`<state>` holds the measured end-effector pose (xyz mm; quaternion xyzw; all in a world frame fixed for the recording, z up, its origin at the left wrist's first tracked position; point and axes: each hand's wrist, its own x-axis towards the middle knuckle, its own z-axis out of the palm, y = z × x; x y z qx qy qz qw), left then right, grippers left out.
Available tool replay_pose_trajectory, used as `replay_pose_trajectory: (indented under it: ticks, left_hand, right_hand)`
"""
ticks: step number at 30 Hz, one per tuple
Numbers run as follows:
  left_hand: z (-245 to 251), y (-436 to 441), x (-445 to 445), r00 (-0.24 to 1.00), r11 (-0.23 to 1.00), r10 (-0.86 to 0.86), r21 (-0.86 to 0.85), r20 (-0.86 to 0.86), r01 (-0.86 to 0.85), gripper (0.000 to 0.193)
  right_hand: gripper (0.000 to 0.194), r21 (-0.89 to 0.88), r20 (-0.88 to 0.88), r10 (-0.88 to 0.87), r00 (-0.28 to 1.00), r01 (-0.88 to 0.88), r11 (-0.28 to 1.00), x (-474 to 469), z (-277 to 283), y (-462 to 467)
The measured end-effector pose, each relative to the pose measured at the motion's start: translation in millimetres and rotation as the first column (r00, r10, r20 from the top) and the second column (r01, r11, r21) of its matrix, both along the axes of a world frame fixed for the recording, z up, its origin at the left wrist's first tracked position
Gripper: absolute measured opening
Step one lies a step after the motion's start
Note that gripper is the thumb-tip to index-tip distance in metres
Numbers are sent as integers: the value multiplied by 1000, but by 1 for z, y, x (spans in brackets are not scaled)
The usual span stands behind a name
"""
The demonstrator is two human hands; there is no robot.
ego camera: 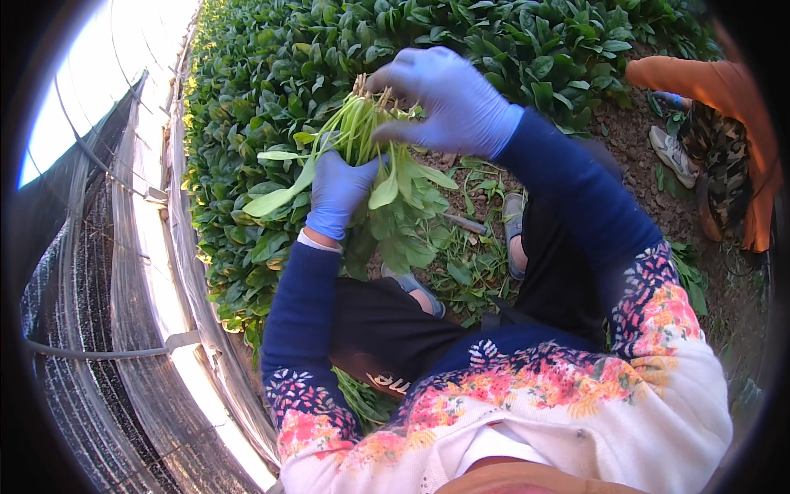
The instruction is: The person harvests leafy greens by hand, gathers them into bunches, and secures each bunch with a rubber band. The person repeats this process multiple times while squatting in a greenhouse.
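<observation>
A bunch of leafy greens resembling spinach [401, 185] is held up in front of me, its cut root ends upward and its leaves hanging down. My left hand [344, 185], in a blue glove, grips the stems from below. At the right of the root ends is my right hand [441, 102], also gloved, its thumb and fingers spread apart around the bunch's upper right side; whether the fingertips touch the stems I cannot tell. A tool handle [466, 223] lies on the ground beyond the leaves, between my feet.
Dense rows of leafy plants [259, 111] grow ahead and to the left. Loose leaves [475, 265] litter the soil around my feet. Plastic sheeting and netting [136, 309] line the left side. At the right, another person in an orange top [728, 92] is close by.
</observation>
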<state>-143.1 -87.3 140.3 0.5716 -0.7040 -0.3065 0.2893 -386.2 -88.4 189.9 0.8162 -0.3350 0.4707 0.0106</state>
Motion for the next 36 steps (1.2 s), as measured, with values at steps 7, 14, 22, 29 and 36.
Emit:
replay_pose_trajectory:
  ticks: [7,14,22,29,36]
  left_hand:
    - [-11,-6,3,961,978,-49,181,-272,101,49]
    - [-5,-6,9,958,985,-46,147,-284,91,52]
    - [-10,-12,-11,932,994,-41,-111,-360,1,70]
    - [2,-26,-6,864,959,-256,-225,-434,171,48]
    - [0,-32,-6,954,752,16,-632,301,187,15]
  right_hand:
    - [20,-15,-279,23,960,-29,999,18,-24,-25]
    - [8,-30,-184,-500,846,504,863,-26,15,-20]
    - [29,107,-100,-243,965,253,961,24,-20,-5]
    - [18,580,151,-422,894,266,770,3,14,-16]
    - [83,365,104,-52,993,10,931,14,3,-22]
